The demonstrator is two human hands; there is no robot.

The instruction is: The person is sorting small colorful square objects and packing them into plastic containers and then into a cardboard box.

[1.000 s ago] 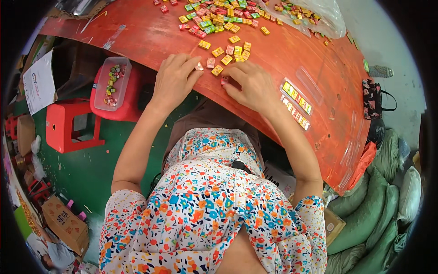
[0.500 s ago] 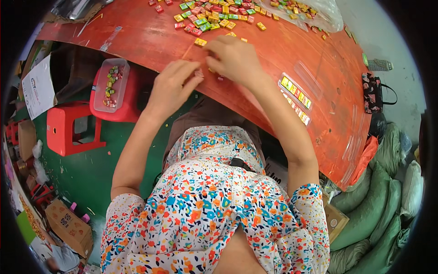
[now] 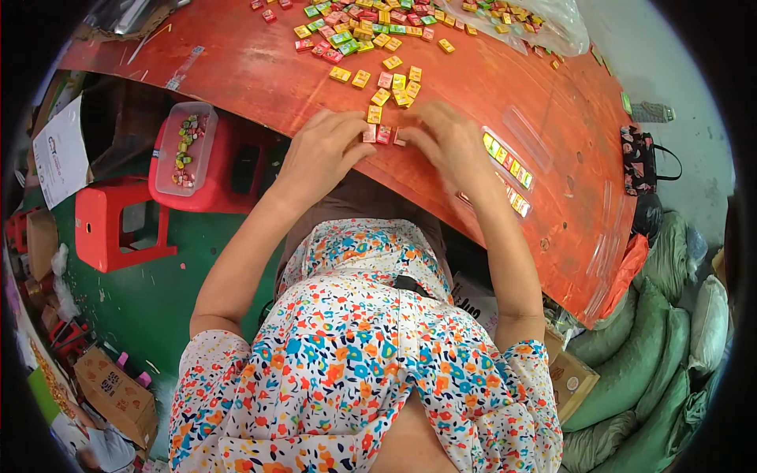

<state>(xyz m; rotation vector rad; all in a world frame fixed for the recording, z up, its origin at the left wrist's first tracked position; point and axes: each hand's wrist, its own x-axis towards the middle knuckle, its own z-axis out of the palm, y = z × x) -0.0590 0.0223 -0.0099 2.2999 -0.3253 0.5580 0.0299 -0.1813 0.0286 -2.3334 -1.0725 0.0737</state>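
Three small pink and red boxes lie in a short row near the table's front edge, between my hands. My left hand (image 3: 325,154) has its thumb and fingertips closed at the left-end pink box (image 3: 370,133). A red box (image 3: 384,135) sits in the middle of the row. At the right end, my right hand (image 3: 451,146), slightly blurred, pinches a pale pink box (image 3: 400,137). Just beyond the row lies a yellow box (image 3: 374,115), with several more yellow ones and a pink box (image 3: 385,80) farther off.
A heap of coloured little boxes (image 3: 363,30) covers the far part of the red table (image 3: 268,87). Clear trays (image 3: 509,162) filled with boxes lie right of my right hand. A plastic bag (image 3: 552,27) spreads at the back right. A plastic tub (image 3: 185,150) rests on a red stool at left.
My right hand has moved nearer and to the right, my left hand slightly right. Yellow and pink boxes formerly behind my hands now show, with the row of three between them.
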